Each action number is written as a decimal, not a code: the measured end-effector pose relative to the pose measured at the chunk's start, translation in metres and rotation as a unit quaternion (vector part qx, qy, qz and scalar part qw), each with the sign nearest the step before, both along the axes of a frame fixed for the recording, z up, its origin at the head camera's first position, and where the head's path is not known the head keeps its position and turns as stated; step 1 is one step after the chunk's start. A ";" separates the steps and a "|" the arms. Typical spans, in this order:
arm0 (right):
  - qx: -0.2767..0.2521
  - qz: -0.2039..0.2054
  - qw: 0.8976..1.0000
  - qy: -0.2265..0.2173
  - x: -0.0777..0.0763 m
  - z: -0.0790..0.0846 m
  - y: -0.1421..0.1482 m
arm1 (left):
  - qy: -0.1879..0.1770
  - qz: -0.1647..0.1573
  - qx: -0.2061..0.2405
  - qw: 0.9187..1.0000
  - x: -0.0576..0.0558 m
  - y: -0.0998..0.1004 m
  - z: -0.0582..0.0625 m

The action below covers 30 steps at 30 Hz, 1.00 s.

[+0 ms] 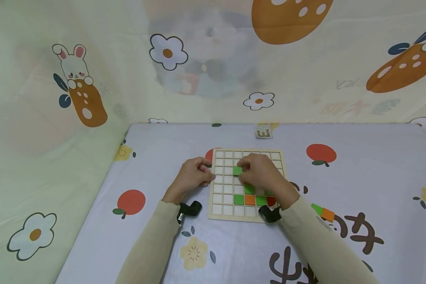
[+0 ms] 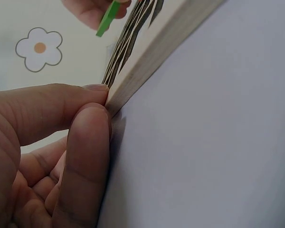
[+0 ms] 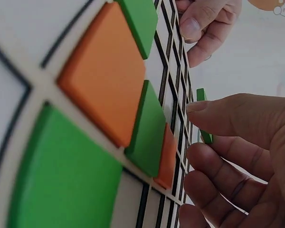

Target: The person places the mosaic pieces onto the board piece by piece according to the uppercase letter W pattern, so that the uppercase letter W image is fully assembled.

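Note:
A pale wooden grid board lies on the table with white square cells. At its left edge is my left hand; in the left wrist view its thumb and index fingertips press against the board's edge, the other fingers curled beneath. My right hand is over the upper middle of the board and pinches a green square tile between thumb and index finger, tilted on edge. Below this hand, an orange tile sits in the grid between a green tile and another green tile. The right hand hides part of the grid.
By the right forearm, a loose green piece and an orange piece lie on the table. A small card with a printed grid pattern is behind the board. A patterned cloth curtain rises at the table's back edge.

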State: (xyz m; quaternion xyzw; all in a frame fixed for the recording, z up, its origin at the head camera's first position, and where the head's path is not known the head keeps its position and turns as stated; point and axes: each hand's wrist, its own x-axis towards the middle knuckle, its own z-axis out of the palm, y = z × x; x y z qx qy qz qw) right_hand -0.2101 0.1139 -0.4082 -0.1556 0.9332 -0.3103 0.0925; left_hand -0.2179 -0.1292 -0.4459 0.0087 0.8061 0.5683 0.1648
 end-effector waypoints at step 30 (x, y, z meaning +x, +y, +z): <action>0.015 0.008 0.999 -0.032 -0.015 -0.003 -0.019 | 0.001 -0.007 0.006 1.000 0.000 0.000 0.003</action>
